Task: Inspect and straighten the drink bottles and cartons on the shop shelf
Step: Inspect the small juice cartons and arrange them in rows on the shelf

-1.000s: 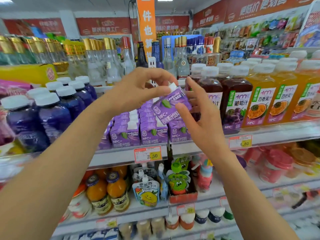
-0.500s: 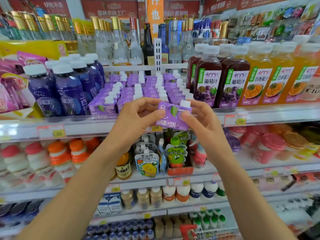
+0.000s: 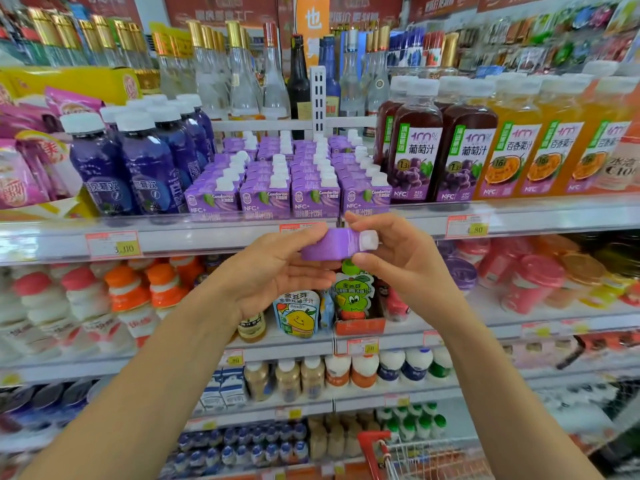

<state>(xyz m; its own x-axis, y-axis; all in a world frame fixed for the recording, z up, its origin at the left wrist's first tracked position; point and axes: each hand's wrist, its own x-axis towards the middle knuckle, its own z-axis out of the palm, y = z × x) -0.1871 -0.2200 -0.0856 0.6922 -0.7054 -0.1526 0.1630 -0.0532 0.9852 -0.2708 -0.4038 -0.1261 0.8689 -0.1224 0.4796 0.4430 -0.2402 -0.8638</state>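
A shop aisle: the white metal shelf (image 3: 519,216) carries rows of purple cartons (image 3: 277,188) between blue and grape-juice bottles. In front of its edge, the left hand (image 3: 277,271) and right hand (image 3: 398,265) both pinch 1 small purple white-capped carton (image 3: 329,245), lying horizontal, cap end pointing right.

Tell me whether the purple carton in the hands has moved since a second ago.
Yes. The purple carton has come down and toward the person: it was level with the carton rows on the shelf, and now sits below the shelf's price rail.
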